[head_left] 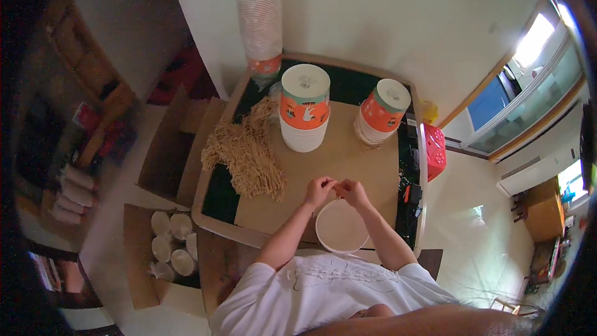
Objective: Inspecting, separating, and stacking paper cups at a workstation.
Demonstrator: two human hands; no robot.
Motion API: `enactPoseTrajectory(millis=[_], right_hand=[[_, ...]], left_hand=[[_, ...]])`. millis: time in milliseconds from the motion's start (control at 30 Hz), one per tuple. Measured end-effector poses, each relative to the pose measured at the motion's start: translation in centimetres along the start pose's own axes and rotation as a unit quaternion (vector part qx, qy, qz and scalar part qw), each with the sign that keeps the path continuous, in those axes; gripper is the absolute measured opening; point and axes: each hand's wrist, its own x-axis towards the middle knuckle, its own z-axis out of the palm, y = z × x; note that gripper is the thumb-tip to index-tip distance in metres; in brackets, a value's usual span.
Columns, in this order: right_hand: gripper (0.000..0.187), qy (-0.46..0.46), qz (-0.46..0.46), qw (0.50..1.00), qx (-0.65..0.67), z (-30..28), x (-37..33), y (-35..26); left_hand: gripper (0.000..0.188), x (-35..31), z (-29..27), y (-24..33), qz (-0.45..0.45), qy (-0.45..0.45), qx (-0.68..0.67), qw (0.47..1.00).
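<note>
A white round paper tub (342,227) sits close against my body at the near edge of the table, with its round opening or base facing up. At its far rim my left hand (319,191) and my right hand (352,193) meet, fingers pinched together. What they pinch is too small to make out. To the left lies a tangled bundle of tan paper cords (252,155). Beyond my hands stands a stack of upturned orange and white paper tubs (305,115). Farther right is a smaller stack of orange tubs (380,112) with tan strands round its lower part.
A tall wrapped stack of tubs (260,28) stands at the table's far left corner. Brown cardboard (348,155) covers the tabletop's middle. Small black items (410,196) line the right edge. On the floor at left is an open carton (140,261) holding wrapped tubs. A red basket (434,151) stands right.
</note>
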Motion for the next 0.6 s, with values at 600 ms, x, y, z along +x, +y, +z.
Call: enactPoseTrajectory(millis=[600], right_hand=[[0.01, -0.265, 0.167, 0.949, 0.033, -2.4, 2.8, 2.4]], left_hand=[[0.002, 1.2, 0.4, -7.6, 0.067, 0.136, 0.085, 0.985]])
